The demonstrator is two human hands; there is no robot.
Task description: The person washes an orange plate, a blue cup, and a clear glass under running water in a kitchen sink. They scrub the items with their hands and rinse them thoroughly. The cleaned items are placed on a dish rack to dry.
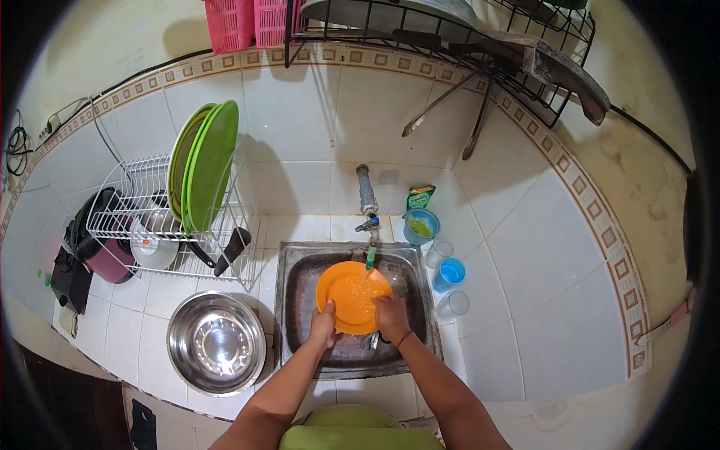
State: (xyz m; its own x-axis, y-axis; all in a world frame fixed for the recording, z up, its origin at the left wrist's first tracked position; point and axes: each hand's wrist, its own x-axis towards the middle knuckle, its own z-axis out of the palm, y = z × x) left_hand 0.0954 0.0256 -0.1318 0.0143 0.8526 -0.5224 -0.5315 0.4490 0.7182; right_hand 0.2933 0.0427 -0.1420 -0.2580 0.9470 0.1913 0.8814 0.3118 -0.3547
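An orange plate [349, 298] is held over the stainless steel sink [360, 368], tilted beneath the faucet [369, 225]. Water runs from the green spout tip onto its face. My left hand [323, 325] grips the plate's lower left rim, thumb on top. At the right rim is my right hand [391, 316], fingers curled over the edge; whether it grips or rubs the plate I cannot tell. Some metal cutlery [374, 340] shows below the plate in the sink, partly hidden.
Left of the sink stands a steel bowl [216, 343]; behind it, a white wire dish rack [140, 225] holds green plates [214, 169]. Along the right edge are a blue cup [449, 274], clear glasses [453, 305] and a tub [421, 226] with a sponge. A black wire shelf [382, 39] hangs above.
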